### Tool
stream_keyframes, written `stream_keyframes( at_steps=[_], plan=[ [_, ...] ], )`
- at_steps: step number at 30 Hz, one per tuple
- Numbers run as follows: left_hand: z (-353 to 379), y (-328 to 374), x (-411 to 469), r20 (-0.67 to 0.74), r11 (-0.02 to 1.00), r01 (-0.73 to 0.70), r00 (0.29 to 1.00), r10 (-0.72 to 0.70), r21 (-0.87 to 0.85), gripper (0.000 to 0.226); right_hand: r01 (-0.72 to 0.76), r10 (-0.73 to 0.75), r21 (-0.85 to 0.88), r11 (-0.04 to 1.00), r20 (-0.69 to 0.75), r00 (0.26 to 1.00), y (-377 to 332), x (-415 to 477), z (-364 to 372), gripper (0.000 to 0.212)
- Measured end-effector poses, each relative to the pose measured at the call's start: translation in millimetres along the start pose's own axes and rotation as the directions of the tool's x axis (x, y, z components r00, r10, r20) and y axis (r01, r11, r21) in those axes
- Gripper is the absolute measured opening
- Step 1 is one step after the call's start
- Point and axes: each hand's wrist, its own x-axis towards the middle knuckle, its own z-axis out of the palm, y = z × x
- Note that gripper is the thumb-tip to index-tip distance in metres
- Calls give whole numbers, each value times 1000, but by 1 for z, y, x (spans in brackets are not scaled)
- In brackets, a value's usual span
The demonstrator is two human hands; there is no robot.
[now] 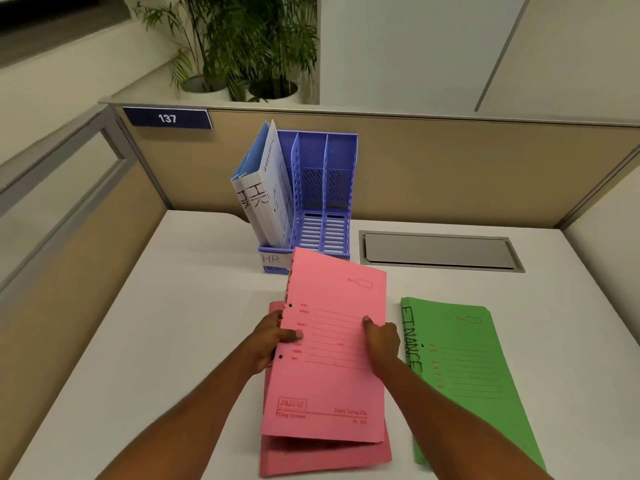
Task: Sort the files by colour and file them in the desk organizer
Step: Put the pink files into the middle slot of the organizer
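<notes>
A blue three-slot desk organizer (pixel 341 157) stands at the back of the desk. Its left slot, labelled HR, holds white files (pixel 266 199); the two other slots hold nothing. In front of it I lift a pink file (pixel 332 375) off a pink stack (pixel 311 459), its far edge raised toward the organizer. My left hand (pixel 268 339) grips its left edge by the punch holes. My right hand (pixel 382 337) pinches its right edge, thumb on top. A green stack (pixel 474 375) marked FINANCE lies flat to the right.
A grey cable hatch (pixel 438 251) is set into the white desk (pixel 173 341) right of the organizer. Beige partition walls (pixel 485 174) enclose the desk on three sides, with a sign reading 137. Potted plants (pixel 249 57) stand behind the partition.
</notes>
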Motion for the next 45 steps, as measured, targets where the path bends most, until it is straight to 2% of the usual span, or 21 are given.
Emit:
stream_keyframes(
  at_steps=[4,9,14,17,21,24,27,33,37,45],
  plan=[
    [4,13,3,30,1000,-23,999,22,22,50,17,-17,17,1000,-15,1000,-13,7,-6,52],
    [7,36,9,77,997,-63,995,60,36,45,96,-96,111,989,-3,995,-32,19,-15,32],
    [6,60,13,79,994,-98,993,93,57,48,172,-173,155,973,-3,985,-63,26,-21,31],
    [7,79,13,77,985,-160,985,156,59,51,221,-241,225,949,66,968,-88,28,-23,29],
    [9,108,9,71,956,-270,962,263,116,58,79,-256,525,847,272,928,-124,30,-24,17],
    [9,129,3,40,916,-366,930,365,162,66,29,-276,583,812,339,899,-146,35,-29,10],
    [8,144,-1,12,887,-428,901,433,175,67,119,-334,547,829,313,889,-167,41,-34,5],
    [15,158,0,-178,845,-501,828,531,188,59,265,-462,530,805,280,842,-221,43,-27,32],
    [18,165,3,-298,829,-530,774,558,178,56,320,-507,527,788,260,822,-253,45,-15,35],
    [10,181,3,-423,803,-575,696,581,157,45,387,-567,490,781,297,769,-304,41,10,34]
  ],
)
